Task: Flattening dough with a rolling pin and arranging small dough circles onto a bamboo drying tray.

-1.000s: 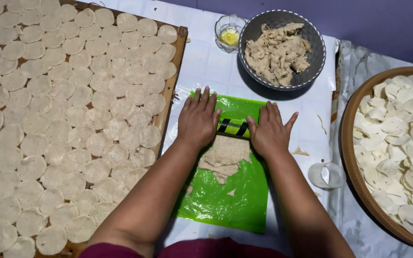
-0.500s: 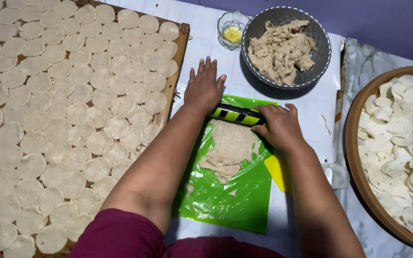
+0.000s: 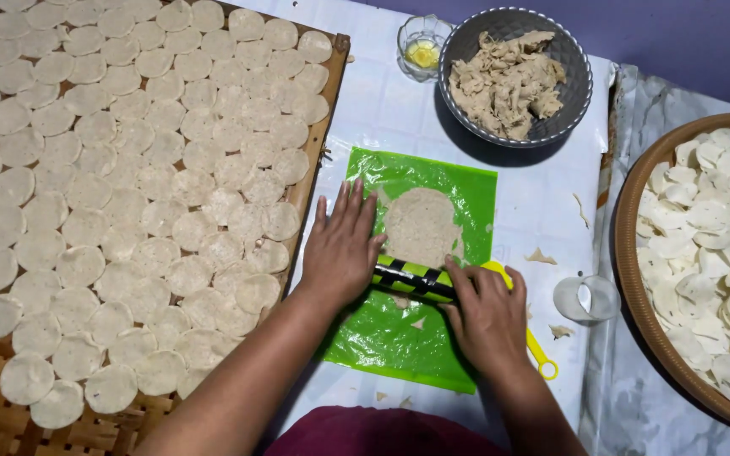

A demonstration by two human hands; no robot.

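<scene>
Two hands; one roller; one green sheet; one grey bowl; one glass cup.

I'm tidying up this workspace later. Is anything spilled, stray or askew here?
Small dough scraps lie loose on the white table cover right of the green plastic sheet, and more sit near the round cutter. The sheet lies slightly crooked. Nothing else stands out.
</scene>
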